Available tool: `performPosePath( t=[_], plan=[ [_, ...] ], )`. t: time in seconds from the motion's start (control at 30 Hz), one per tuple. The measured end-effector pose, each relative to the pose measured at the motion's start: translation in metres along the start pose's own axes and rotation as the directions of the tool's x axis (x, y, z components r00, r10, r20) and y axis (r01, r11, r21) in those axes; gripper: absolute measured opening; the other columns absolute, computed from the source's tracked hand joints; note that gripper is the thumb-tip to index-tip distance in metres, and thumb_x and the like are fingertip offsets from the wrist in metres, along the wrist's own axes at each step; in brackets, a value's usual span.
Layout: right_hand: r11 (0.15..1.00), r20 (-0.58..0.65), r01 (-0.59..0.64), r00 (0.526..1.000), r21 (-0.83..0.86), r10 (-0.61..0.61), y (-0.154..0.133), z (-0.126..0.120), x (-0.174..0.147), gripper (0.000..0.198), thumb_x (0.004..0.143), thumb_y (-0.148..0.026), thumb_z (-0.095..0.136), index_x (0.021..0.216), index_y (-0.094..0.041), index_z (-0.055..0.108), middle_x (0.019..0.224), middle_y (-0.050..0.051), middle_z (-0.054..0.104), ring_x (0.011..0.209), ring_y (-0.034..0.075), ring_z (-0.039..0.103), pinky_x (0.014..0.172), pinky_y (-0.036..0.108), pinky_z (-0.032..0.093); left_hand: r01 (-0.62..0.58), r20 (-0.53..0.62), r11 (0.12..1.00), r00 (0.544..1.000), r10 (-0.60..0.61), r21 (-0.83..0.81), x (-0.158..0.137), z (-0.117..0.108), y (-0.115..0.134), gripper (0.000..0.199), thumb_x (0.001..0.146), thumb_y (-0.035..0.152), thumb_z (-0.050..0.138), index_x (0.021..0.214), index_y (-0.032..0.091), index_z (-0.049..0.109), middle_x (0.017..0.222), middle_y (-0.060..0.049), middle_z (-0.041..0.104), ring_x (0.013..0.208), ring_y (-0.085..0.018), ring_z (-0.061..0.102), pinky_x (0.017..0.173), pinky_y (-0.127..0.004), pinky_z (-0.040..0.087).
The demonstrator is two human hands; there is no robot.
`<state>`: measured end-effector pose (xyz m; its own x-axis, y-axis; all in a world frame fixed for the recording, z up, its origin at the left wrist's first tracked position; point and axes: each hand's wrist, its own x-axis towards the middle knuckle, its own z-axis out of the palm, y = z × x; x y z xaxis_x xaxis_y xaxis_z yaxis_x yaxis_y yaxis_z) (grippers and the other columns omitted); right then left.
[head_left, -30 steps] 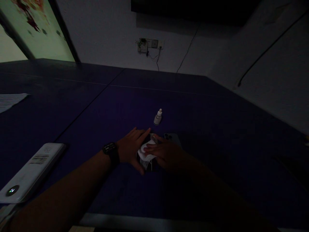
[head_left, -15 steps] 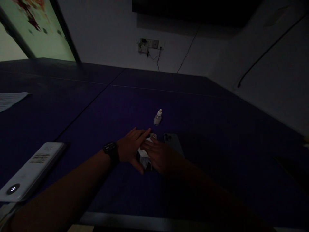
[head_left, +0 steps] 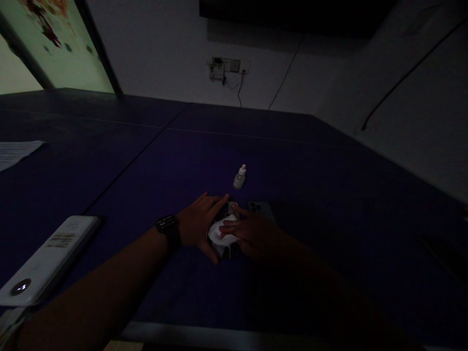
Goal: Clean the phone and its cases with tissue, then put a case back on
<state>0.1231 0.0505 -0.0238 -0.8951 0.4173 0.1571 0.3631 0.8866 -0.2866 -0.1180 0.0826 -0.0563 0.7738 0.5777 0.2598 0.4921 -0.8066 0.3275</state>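
Observation:
Under my hands lies a flat patterned phone (head_left: pixel 229 252), dark and pale, mostly covered. My left hand (head_left: pixel 199 217), with a black watch on its wrist, brackets the phone's left side, forefinger near the far end and thumb near the close end. A crumpled white tissue (head_left: pixel 221 233) lies on the phone, and the fingers of my right hand (head_left: pixel 252 231) press down on it. Just right of that hand is a second grey phone (head_left: pixel 266 209), camera lenses showing, partly hidden. Beyond the hands stands a small dropper bottle (head_left: pixel 239 179) with a white cap.
All this is on a dark blue table (head_left: pixel 164 292). A white power bank (head_left: pixel 54 253) with a lit display lies at left. Paper (head_left: pixel 18 153) rests at the far left edge. Wall sockets (head_left: pixel 226 66) with cables and a dark screen (head_left: pixel 292 17) are behind. The room is dim.
My right hand has shifted slightly back and to the right over the phone, and its fingers are more bunched on the tissue, which shows more. My left hand has stayed in place.

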Motion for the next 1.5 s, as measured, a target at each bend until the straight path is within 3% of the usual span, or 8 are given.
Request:
performPosePath(
  t=[0.17, 0.37, 0.53, 0.7, 0.9, 1.1, 1.27, 1.5],
  plan=[
    [0.995, -0.048, -0.009, 0.999, -0.103, 0.004, 0.000, 0.006, 0.002, 0.047, 0.093, -0.012, 0.047, 0.138, -0.004, 0.058, 0.145, 0.021, 0.059, 0.143, 0.028, 0.049, 0.123, 0.056, 0.031, -0.014, -0.012, 1.000, 1.000, 0.015, 0.008, -0.001, 0.001, -0.002, 0.156, 0.046, 0.093, 0.071, 0.163, 0.016, 0.001, 0.152, -0.029, 0.043, 0.137, -0.048, 0.045, 0.115, -0.073, 0.025],
    [1.000, 0.056, 0.021, 0.998, 0.012, -0.021, -0.006, -0.006, -0.004, 0.047, 0.091, -0.011, 0.046, 0.134, -0.012, 0.065, 0.139, 0.012, 0.065, 0.138, 0.022, 0.055, 0.129, 0.049, 0.019, 0.004, 0.000, 1.000, 1.000, -0.004, 0.024, -0.002, 0.004, -0.002, 0.161, 0.044, 0.095, 0.069, 0.162, 0.010, 0.000, 0.156, -0.033, 0.037, 0.142, -0.050, 0.040, 0.117, -0.071, 0.024],
    [0.999, 0.059, 0.002, 0.998, 0.049, -0.005, -0.008, -0.008, -0.007, 0.049, 0.089, -0.010, 0.046, 0.135, -0.008, 0.063, 0.141, 0.015, 0.063, 0.140, 0.023, 0.053, 0.128, 0.050, 0.018, 0.072, 0.051, 0.993, 0.996, -0.076, 0.089, -0.002, -0.001, 0.004, 0.160, 0.042, 0.099, 0.063, 0.157, -0.002, 0.017, 0.156, -0.040, 0.032, 0.147, -0.053, 0.030, 0.118, -0.069, 0.023],
    [0.999, 0.030, 0.003, 1.000, 0.033, -0.004, -0.006, -0.005, -0.011, 0.048, 0.090, -0.009, 0.045, 0.135, -0.009, 0.064, 0.141, 0.013, 0.064, 0.139, 0.022, 0.054, 0.128, 0.051, 0.020, 0.109, 0.082, 0.988, 0.990, -0.118, 0.106, -0.002, -0.007, 0.006, 0.152, 0.041, 0.100, 0.062, 0.153, 0.000, 0.031, 0.153, -0.037, 0.039, 0.145, -0.053, 0.035, 0.119, -0.070, 0.021],
    [0.963, -0.078, -0.202, 0.979, -0.177, 0.191, 0.005, 0.003, -0.014, 0.050, 0.092, -0.009, 0.045, 0.139, -0.007, 0.059, 0.146, 0.020, 0.058, 0.138, 0.030, 0.054, 0.123, 0.059, 0.031, 0.106, 0.056, 0.991, 0.992, -0.111, 0.076, -0.002, -0.007, 0.005, 0.148, 0.044, 0.099, 0.062, 0.152, 0.002, 0.032, 0.152, -0.036, 0.041, 0.142, -0.051, 0.040, 0.119, -0.069, 0.024],
    [0.996, 0.074, -0.071, 0.994, -0.057, 0.076, 0.005, -0.008, -0.016, 0.051, 0.092, -0.009, 0.043, 0.140, -0.016, 0.060, 0.145, 0.010, 0.062, 0.139, 0.024, 0.053, 0.126, 0.054, 0.027, 0.121, 0.035, 0.989, 0.992, -0.124, 0.085, -0.002, -0.005, 0.005, 0.148, 0.042, 0.099, 0.064, 0.150, 0.003, 0.034, 0.148, -0.034, 0.046, 0.138, -0.050, 0.044, 0.118, -0.067, 0.026],
    [0.973, 0.023, -0.184, 0.982, -0.141, 0.189, 0.004, -0.010, -0.014, 0.052, 0.093, -0.009, 0.043, 0.144, -0.007, 0.055, 0.151, 0.018, 0.053, 0.143, 0.028, 0.048, 0.125, 0.056, 0.030, 0.101, 0.030, 0.992, 0.994, -0.103, 0.078, -0.002, -0.004, 0.003, 0.145, 0.045, 0.098, 0.064, 0.151, 0.004, 0.033, 0.149, -0.033, 0.046, 0.138, -0.049, 0.045, 0.118, -0.067, 0.025],
    [0.988, 0.028, -0.140, 0.989, -0.073, 0.142, 0.006, -0.011, -0.017, 0.050, 0.092, -0.009, 0.043, 0.139, -0.010, 0.060, 0.143, 0.016, 0.061, 0.137, 0.027, 0.056, 0.125, 0.060, 0.024, 0.100, 0.019, 0.991, 0.995, -0.102, 0.091, -0.003, -0.003, 0.003, 0.146, 0.045, 0.099, 0.062, 0.152, 0.006, 0.032, 0.150, -0.032, 0.045, 0.138, -0.049, 0.044, 0.119, -0.066, 0.025]
  ],
)
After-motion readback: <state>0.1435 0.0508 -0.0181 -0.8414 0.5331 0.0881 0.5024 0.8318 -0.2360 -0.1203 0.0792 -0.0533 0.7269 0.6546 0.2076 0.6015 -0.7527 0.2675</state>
